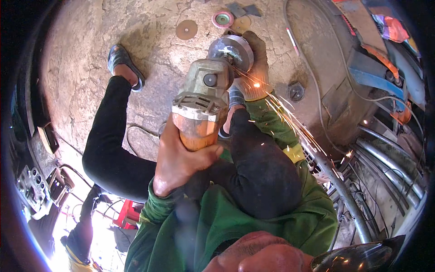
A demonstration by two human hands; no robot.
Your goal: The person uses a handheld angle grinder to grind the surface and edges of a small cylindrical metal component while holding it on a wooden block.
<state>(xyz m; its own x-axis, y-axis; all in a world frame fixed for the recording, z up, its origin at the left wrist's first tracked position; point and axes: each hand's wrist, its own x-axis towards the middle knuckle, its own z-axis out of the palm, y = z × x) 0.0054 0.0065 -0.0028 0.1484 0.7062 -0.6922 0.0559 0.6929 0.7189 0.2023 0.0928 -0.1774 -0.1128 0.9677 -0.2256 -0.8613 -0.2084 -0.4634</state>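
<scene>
The left hand (181, 158) gripped the angle grinder (206, 97); the gloved right hand (256, 68) clasped its guard; steady, light pressure seemed best.

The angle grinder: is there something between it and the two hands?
Nothing visible. The left hand grips the angle grinder directly by its orange body, and the gloved right hand lies right beside the spinning disc, where sparks fly.

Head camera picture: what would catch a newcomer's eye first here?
The angle grinder at the centre, gripped by the bare left hand, throws orange sparks rightwards. The gloved right hand steadies a round metal piece at its head. Loose grinding discs lie on the cracked concrete floor above.
</scene>
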